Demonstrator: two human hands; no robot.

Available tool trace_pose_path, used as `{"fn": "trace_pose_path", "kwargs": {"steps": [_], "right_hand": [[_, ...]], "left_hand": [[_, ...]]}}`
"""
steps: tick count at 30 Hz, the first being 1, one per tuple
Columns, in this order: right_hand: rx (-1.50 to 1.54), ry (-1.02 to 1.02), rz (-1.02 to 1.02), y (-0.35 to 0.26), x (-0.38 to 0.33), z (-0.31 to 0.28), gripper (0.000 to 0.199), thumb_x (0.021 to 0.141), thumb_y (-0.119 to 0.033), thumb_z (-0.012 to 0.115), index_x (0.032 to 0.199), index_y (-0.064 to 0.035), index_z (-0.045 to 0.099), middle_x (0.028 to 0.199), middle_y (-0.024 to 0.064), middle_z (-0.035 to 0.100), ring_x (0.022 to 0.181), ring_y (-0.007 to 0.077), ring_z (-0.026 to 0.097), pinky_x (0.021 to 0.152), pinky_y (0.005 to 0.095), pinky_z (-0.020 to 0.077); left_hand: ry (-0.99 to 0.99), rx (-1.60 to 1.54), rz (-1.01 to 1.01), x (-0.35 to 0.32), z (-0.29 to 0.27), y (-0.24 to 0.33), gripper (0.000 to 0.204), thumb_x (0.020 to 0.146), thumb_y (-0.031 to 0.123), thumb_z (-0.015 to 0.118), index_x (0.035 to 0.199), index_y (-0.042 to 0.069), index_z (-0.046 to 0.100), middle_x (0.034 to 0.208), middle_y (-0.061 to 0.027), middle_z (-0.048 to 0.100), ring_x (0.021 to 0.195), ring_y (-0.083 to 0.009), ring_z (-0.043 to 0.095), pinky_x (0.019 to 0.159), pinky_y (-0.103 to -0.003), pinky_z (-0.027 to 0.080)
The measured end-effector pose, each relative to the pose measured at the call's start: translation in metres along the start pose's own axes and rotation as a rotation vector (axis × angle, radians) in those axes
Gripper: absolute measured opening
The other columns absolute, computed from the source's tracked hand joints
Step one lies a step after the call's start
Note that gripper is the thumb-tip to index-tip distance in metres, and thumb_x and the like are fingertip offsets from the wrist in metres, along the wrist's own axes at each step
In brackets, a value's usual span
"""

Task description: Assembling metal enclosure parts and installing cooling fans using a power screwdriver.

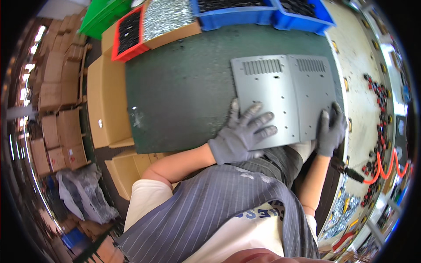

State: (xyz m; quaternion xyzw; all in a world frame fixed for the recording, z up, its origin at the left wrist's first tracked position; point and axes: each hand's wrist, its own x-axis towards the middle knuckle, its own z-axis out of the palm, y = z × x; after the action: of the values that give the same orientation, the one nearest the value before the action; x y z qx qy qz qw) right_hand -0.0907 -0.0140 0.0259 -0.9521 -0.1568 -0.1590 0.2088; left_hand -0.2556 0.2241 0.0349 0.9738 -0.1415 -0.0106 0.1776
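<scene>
A grey sheet-metal panel (pixel 267 94) with rows of vent slots and small holes lies at the right of the dark green work table (pixel 180 96). A lengthwise line splits it into two halves; I cannot tell whether this is a bend or two pieces side by side. My left hand (pixel 245 131), in a grey glove, rests with spread fingers over the panel's near left corner. At the near right edge, my gloved right hand (pixel 332 130) grips the panel, thumb on its face and fingers along the side.
Along the far edge stand a red bin (pixel 128 35) of black parts, a carton (pixel 173 35) of shiny small hardware, and blue bins (pixel 237 17) with dark parts. An open cardboard box (pixel 107 101) adjoins the table's left side. An orange coiled hose (pixel 380 168) hangs at right.
</scene>
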Motion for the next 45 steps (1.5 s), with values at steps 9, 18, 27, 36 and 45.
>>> {"fn": "trace_pose_path", "kwargs": {"steps": [9,18,27,36,45], "right_hand": [[-0.02,0.011,0.028,-0.002,0.0,0.006,0.039,0.084,-0.028,0.058,0.116,-0.0064,0.056,0.109,0.0138,0.059,0.101,0.0284,0.052,0.093,0.0381,0.0358],[-0.033,-0.038,0.037,-0.003,0.002,0.002,0.038,0.085,-0.027,0.057,0.115,-0.0039,0.056,0.111,0.015,0.058,0.105,0.029,0.052,0.094,0.0381,0.0363],[0.075,-0.032,0.146,-0.004,0.014,0.01,0.036,0.084,-0.027,0.058,0.111,-0.0037,0.058,0.108,0.0168,0.058,0.1,0.0287,0.054,0.09,0.0372,0.0409],[0.05,-0.021,0.159,-0.005,0.014,0.008,0.036,0.086,-0.027,0.057,0.113,-0.0032,0.057,0.111,0.0162,0.058,0.103,0.0275,0.054,0.092,0.0361,0.0399],[0.007,-0.006,0.129,-0.002,0.013,0.007,0.033,0.085,-0.025,0.057,0.112,-0.006,0.058,0.109,0.0136,0.06,0.104,0.0268,0.054,0.093,0.036,0.039]], "left_hand": [[0.323,0.216,-0.426,-0.02,-0.082,-0.149,0.032,0.084,0.029,0.053,0.113,0.016,0.057,0.104,-0.0091,0.06,0.096,-0.028,0.056,0.08,-0.039,0.046],[0.419,0.125,-0.611,-0.009,-0.077,-0.218,0.023,0.082,0.027,0.059,0.099,0.013,0.063,0.091,-0.0088,0.061,0.083,-0.0252,0.06,0.073,-0.036,0.047],[0.602,-1.177,-0.757,-0.01,-0.085,-0.193,0.017,0.087,0.013,0.056,0.103,0.007,0.058,0.092,-0.0068,0.064,0.076,-0.0165,0.063,0.061,-0.024,0.048],[0.691,-0.367,0.052,-0.022,-0.107,-0.122,0.035,0.076,-0.003,0.066,0.109,0.003,0.055,0.084,-0.0071,0.064,0.075,-0.013,0.064,0.066,-0.026,0.053],[0.727,-0.122,0.177,-0.019,-0.114,-0.111,0.034,0.07,0.002,0.072,0.1,0.007,0.058,0.079,-0.0046,0.065,0.067,-0.0176,0.064,0.057,-0.027,0.049]]}}
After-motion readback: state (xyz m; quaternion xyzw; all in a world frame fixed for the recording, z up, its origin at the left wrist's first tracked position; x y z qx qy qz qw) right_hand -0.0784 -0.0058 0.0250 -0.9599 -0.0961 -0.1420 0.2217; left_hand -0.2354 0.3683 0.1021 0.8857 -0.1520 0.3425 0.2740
